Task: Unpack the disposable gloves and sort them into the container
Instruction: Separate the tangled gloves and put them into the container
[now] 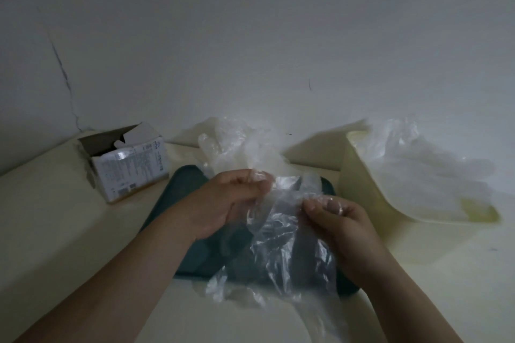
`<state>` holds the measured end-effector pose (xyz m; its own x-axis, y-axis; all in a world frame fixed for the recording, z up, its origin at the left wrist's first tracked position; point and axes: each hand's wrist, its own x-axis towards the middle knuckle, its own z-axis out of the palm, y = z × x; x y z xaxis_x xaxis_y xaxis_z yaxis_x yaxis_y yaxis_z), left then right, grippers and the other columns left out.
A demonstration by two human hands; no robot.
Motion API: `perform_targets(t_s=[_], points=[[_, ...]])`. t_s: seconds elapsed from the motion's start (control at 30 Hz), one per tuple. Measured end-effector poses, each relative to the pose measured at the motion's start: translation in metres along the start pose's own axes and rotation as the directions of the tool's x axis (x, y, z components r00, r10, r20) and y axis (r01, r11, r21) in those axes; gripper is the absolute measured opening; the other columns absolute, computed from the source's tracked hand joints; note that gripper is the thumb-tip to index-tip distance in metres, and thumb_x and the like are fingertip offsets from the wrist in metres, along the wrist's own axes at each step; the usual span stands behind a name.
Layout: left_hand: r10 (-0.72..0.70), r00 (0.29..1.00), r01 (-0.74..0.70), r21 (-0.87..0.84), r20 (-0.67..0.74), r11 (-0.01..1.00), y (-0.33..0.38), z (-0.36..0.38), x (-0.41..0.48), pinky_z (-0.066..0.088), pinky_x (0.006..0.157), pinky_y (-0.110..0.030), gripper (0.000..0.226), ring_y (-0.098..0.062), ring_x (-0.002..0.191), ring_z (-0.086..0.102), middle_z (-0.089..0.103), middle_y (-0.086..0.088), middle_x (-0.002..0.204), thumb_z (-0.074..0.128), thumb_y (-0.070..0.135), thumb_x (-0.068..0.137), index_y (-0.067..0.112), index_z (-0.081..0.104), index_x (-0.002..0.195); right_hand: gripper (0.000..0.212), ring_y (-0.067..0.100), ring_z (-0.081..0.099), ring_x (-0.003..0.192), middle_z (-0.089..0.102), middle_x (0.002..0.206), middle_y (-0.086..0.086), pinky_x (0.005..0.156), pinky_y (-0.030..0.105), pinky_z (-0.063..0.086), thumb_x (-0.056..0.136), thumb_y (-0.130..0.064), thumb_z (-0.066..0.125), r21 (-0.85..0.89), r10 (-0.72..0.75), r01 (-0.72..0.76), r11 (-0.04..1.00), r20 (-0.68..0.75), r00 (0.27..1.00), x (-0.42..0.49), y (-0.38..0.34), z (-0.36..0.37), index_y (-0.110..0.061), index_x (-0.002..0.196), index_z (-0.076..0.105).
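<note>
Two bare forearms point(133, 273) are shown entering from the lower edge and converging over a dark teal tray point(184, 184) with rounded corners, which lies on a smooth cream table point(55, 231). Thin, transparent, crinkled disposable gloves point(281, 245) are draped across the tray, with their lower ends spilling over its near rim onto the table. How many gloves make up this bunch cannot be told. The film is pinched by the left hand point(223, 198) between curled fingers and thumb, and it is likewise pinched at the fingertips of the right hand point(334, 214), whose fingers are bent inward. Much of the tray's middle is hidden by both hands and the film. Above the left hand a raised bunch of clear film point(237, 145) is seen, blurred; whether it is joined to the held sheet cannot be told. To the right, near the tray, one pale yellow rectangular container point(359, 198) is tilted toward the viewer, and flat sorted gloves point(418, 170) are laid in it, their fingers overlapping its rim. At the far left one small cardboard box point(131, 167) with printed sides is stood with its flaps open. Behind everything a plain grey wall point(250, 36) is marked by one long crack on its left side.
</note>
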<state>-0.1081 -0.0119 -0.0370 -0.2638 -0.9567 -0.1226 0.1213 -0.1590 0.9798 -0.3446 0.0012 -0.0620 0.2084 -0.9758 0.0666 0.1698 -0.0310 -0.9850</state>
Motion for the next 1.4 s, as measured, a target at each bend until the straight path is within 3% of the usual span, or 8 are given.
perform_targets(t_s=[0.3, 0.47, 0.7, 0.87, 1.07, 1.17, 1.3, 1.4], points=[[0.086, 0.895, -0.053, 0.088, -0.437, 0.995, 0.007, -0.007, 0.005, 0.057, 0.097, -0.051, 0.015, -0.035, 0.098, 0.073, 0.079, -0.017, 0.102, 0.086, 0.022, 0.084, 0.013, 0.082, 0.095, 0.020, 0.037, 0.076, 0.083, 0.079, 0.093, 0.014, 0.066, 0.042, 0.061, 0.097, -0.024, 0.067, -0.301, -0.083, 0.124, 0.945, 0.146, 0.986, -0.023, -0.067, 0.017, -0.008, 0.100, 0.078], [0.162, 0.923, -0.104, 0.179, -0.350, 0.978, 0.032, 0.019, 0.010, 0.053, 0.066, -0.031, 0.009, -0.024, 0.070, 0.062, 0.069, -0.008, 0.076, 0.078, 0.026, 0.093, 0.020, 0.080, 0.085, 0.014, 0.016, 0.046, 0.040, 0.074, 0.069, 0.009, 0.040, 0.021, 0.038, 0.098, -0.025, 0.068, -0.420, -0.268, 0.244, 0.874, 0.002, 0.963, -0.017, -0.138, -0.014, -0.015, 0.101, 0.077], [0.210, 0.955, -0.164, 0.220, -0.209, 0.962, 0.065, 0.068, 0.021, 0.055, 0.082, -0.038, 0.007, -0.026, 0.085, 0.071, 0.076, -0.014, 0.091, 0.078, 0.016, 0.092, 0.009, 0.080, 0.093, 0.012, 0.005, 0.046, 0.036, 0.073, 0.065, 0.005, 0.039, 0.018, 0.038, 0.099, -0.025, 0.065, -0.803, -0.369, 0.106, 0.586, -0.148, 0.918, 0.042, -0.177, -0.113, -0.020, 0.093, 0.075], [0.271, 0.935, -0.209, 0.263, -0.227, 0.942, 0.091, 0.096, 0.025, 0.060, 0.087, -0.040, 0.003, -0.036, 0.091, 0.078, 0.079, -0.017, 0.101, 0.074, 0.005, 0.093, 0.005, 0.076, 0.091, 0.015, 0.020, 0.068, 0.090, 0.074, 0.094, -0.007, 0.080, 0.036, 0.057, 0.098, -0.031, 0.061, -0.975, -0.372, -0.023, 0.219, -0.105, 0.922, 0.082, -0.151, -0.154, -0.028, 0.098, 0.076], [0.278, 0.959, -0.285, 0.172, 0.061, 0.943, 0.137, 0.115, 0.006, 0.062, 0.069, -0.038, 0.002, -0.031, 0.092, 0.077, 0.077, -0.020, 0.105, 0.061, 0.008, 0.098, 0.008, 0.063, 0.096, 0.015, 0.022, 0.067, 0.095, 0.073, 0.102, -0.008, 0.080, 0.033, 0.053, 0.099, -0.033, 0.062, -1.000, -0.223, 0.016, 0.011, 0.014, 0.975, 0.095, -0.129, -0.159, -0.033, 0.107, 0.075], [0.264, 0.941, -0.282, 0.057, 0.214, 0.958, 0.151, 0.134, 0.013, 0.061, 0.061, -0.030, 0.007, -0.022, 0.080, 0.077, 0.078, -0.013, 0.098, 0.059, 0.016, 0.092, 0.016, 0.056, 0.098, 0.019, 0.024, 0.066, 0.098, 0.069, 0.102, -0.005, 0.086, 0.034, 0.053, 0.097, -0.021, 0.062, -0.993, -0.147, -0.018, 0.116, -0.035, 0.989, 0.101, -0.125, -0.168, -0.028, 0.111, 0.073], [0.213, 0.959, -0.225, 0.047, 0.189, 0.973, 0.144, 0.174, 0.069, 0.065, 0.068, -0.035, 0.010, -0.025, 0.090, 0.075, 0.076, -0.022, 0.109, 0.062, 0.007, 0.099, 0.007, 0.063, 0.110, 0.032, 0.040, 0.061, 0.120, 0.063, 0.133, 0.021, 0.104, 0.048, 0.051, 0.100, -0.005, 0.059, -0.776, -0.187, -0.035, 0.630, -0.196, 0.963, 0.101, -0.146, -0.176, -0.005, 0.132, 0.061], [0.116, 0.989, -0.133, 0.199, 0.094, 0.971, 0.125, 0.195, 0.116, 0.064, 0.069, -0.033, 0.020, -0.030, 0.087, 0.072, 0.073, -0.032, 0.107, 0.071, -0.001, 0.095, -0.005, 0.069, 0.114, 0.044, 0.032, 0.066, 0.098, 0.067, 0.123, 0.012, 0.080, 0.035, 0.054, 0.094, -0.009, 0.066, -0.754, -0.333, -0.037, 0.656, -0.332, 0.883, 0.089, -0.168, -0.188, -0.015, 0.137, 0.059]])
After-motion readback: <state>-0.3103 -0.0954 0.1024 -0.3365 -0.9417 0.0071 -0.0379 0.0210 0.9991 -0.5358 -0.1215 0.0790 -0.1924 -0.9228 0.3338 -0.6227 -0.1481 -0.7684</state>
